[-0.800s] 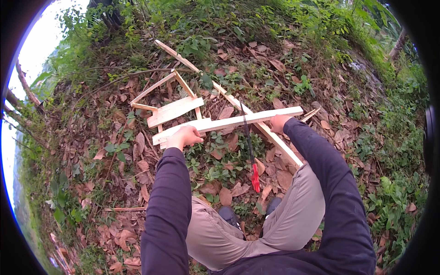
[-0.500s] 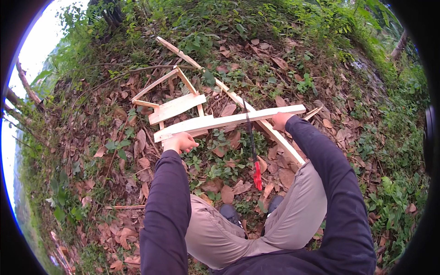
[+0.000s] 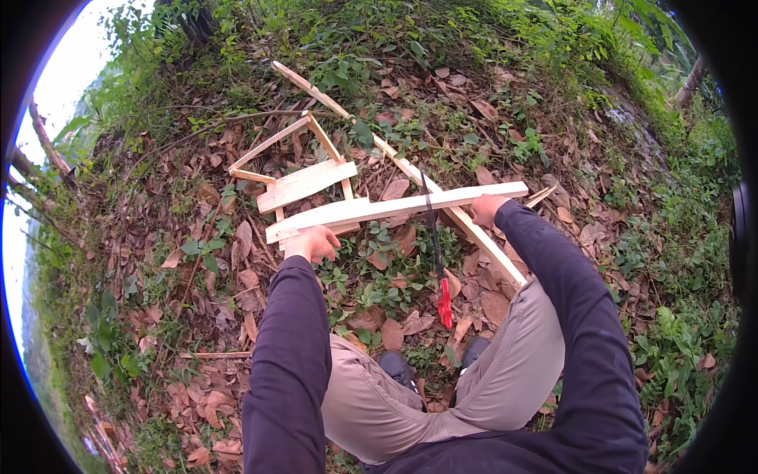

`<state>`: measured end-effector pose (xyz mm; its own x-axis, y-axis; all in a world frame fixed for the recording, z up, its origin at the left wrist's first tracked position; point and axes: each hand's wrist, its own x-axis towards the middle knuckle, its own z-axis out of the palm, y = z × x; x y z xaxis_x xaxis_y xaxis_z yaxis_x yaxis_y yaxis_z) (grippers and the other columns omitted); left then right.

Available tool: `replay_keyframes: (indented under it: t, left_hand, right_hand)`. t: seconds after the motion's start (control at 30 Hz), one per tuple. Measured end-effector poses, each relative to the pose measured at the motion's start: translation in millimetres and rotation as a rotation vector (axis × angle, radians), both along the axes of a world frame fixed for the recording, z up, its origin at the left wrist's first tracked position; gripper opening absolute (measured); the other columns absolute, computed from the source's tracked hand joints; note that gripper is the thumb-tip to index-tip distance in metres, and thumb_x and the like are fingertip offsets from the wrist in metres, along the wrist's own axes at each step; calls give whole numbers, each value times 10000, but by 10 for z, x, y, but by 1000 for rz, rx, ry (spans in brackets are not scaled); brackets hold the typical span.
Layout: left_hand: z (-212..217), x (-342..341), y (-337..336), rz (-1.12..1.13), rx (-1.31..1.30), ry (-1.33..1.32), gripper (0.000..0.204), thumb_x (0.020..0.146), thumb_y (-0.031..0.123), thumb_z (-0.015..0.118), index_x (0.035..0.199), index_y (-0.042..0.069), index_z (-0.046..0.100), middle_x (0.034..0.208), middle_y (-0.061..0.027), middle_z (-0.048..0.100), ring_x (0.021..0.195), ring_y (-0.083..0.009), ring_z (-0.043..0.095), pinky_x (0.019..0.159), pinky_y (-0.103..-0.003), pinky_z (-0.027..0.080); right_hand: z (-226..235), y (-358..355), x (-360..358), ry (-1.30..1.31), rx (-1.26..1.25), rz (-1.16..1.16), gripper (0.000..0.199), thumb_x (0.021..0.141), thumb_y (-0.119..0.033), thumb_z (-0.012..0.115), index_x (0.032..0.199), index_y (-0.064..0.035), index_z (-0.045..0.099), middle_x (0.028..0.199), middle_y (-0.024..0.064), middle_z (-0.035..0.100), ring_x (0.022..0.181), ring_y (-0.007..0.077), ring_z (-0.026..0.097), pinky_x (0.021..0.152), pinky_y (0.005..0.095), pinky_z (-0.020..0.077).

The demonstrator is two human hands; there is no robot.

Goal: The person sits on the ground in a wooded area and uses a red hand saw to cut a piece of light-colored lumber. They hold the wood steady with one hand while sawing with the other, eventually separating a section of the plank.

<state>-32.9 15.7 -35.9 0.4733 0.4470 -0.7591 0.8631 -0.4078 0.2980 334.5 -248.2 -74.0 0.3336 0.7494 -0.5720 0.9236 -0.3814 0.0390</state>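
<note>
Slatted wooden frame (image 3: 308,184) looks partly joined; long board (image 3: 478,194) looks whole where the handsaw (image 3: 444,306) crosses. Left hand (image 3: 314,243) and right hand (image 3: 489,208) sit apart, near its ends, grips unclear.

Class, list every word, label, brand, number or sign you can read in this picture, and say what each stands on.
There are none to read.
No legible lettering shows on the long board, the red-handled saw or the dark shoes; any marks there are too small to make out.
</note>
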Motion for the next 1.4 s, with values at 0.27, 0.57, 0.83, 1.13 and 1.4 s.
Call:
replay_keyframes:
  t: [0.27,0.57,0.83,1.13,1.4]
  left_hand:
    - [72,-34,-14,64,-60,-6,404,806,105,774,1198,120,681,1096,-38,725,921,-157,712,775,-305,588]
    - [138,-53,-42,37,-85,6,298,908,223,719,1183,119,669,1073,-19,733,952,-122,710,781,-324,561]
    - [162,-20,-57,44,-70,-24,369,912,359,721,1166,95,673,1053,-20,729,935,-127,696,783,-331,557]
    - [145,-33,-53,74,-75,-14,388,929,400,689,1171,97,679,1035,-17,724,910,-124,687,797,-345,552]
    - [131,-14,-53,102,-67,-1,382,960,400,650,1187,94,672,1044,-8,716,908,-120,680,799,-355,551]
  right_hand:
    - [-14,-16,26,24,46,9,440,814,-355,701,1032,27,728,996,244,722,949,382,702,868,446,555]
    - [73,8,-32,18,29,-2,465,812,-371,712,1048,29,721,999,239,722,950,381,701,862,444,556]
    - [-43,-32,60,-1,39,27,456,800,-365,690,1017,34,727,988,238,724,940,382,702,856,447,559]
    - [-15,-45,57,-6,41,27,463,783,-365,688,1002,42,728,985,250,721,945,381,701,860,446,559]
    - [24,-41,40,-11,49,40,460,785,-356,696,1002,48,723,976,254,719,932,388,702,858,445,559]
